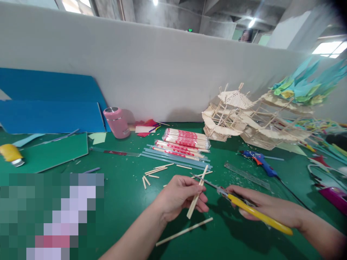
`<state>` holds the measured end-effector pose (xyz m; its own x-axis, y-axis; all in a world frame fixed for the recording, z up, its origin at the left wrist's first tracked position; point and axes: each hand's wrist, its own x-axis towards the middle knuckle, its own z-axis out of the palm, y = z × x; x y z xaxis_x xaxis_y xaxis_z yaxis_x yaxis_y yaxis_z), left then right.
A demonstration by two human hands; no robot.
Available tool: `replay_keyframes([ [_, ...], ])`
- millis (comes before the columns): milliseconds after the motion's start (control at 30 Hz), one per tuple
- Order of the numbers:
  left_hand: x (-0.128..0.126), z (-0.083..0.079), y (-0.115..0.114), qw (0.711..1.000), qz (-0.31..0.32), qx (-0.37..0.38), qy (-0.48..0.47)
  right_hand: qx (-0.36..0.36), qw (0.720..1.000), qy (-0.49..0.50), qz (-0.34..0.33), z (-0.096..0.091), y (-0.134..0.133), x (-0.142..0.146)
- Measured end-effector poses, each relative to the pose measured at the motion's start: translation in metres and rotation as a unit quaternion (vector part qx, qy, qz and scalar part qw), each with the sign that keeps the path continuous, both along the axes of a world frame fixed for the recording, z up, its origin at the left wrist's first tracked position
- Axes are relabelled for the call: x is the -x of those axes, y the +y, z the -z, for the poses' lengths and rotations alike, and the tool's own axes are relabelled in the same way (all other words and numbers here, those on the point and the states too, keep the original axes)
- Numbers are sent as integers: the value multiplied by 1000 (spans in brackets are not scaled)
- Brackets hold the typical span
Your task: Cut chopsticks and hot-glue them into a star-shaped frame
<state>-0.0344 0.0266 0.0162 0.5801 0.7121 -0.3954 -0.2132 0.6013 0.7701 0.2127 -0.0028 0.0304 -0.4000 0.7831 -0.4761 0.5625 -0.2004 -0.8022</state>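
Note:
My left hand (181, 196) is closed on a pair of wooden chopsticks (194, 206), held upright at a slant between thumb and fingers. In my right hand (268, 207) is a cutting tool with yellow handles, the snips (252, 211). Their thin metal blades reach left to the chopsticks just above my left thumb; whether they bite into the wood I cannot tell. A single stick (184, 232) lies on the green table below my left hand. Several short cut pieces (155, 170) are scattered beyond it.
Wrapped chopstick packs (185, 139) and blue strips (173, 157) lie ahead. A blue glue gun (260, 161) and a clear ruler (246, 176) are to the right. Stick-built pavilion models (230, 119) stand behind. A pink tumbler (118, 122) and blue boards (51, 115) are left.

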Motion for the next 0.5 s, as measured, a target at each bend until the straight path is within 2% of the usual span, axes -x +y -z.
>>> replay_keyframes([
  [200, -1, 2, 1, 1000, -4, 0, -5, 44, 999, 14, 9, -8, 0, 5],
  [500, -1, 6, 2, 1000, -8, -4, 8, -10, 997, -71, -21, -18, 1, 11],
])
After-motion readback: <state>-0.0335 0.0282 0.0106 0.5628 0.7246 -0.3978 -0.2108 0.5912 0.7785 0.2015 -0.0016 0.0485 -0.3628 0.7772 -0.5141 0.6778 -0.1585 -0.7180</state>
